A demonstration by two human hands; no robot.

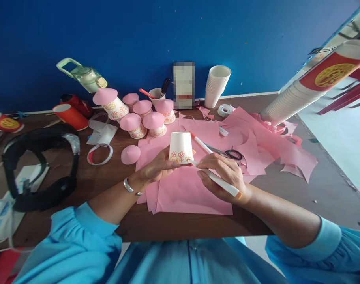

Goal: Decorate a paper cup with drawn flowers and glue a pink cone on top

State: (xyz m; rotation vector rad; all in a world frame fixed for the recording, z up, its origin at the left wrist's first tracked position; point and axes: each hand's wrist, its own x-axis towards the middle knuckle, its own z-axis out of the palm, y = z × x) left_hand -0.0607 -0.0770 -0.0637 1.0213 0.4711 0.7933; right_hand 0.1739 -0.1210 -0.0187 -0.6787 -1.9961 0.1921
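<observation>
White paper cup [180, 142] in our left hand [160, 167], white marker [223, 182] in our right hand [229, 169].
We hold the cup upside down above pink sheets [192, 197], left hand clasped near its rim; our right hand grips the marker, tip at the drawn flowers [181, 156]. Cone-topped cups [154, 119] stand farther back, leftward.

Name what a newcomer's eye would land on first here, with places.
Probably the white cup mid-picture, upside down in the left hand, with the right hand holding a white marker to its flower-decorated lower part. Next, the cluster of pink-topped cups behind it to the left. Then the pink paper spread on the table under both hands.
</observation>
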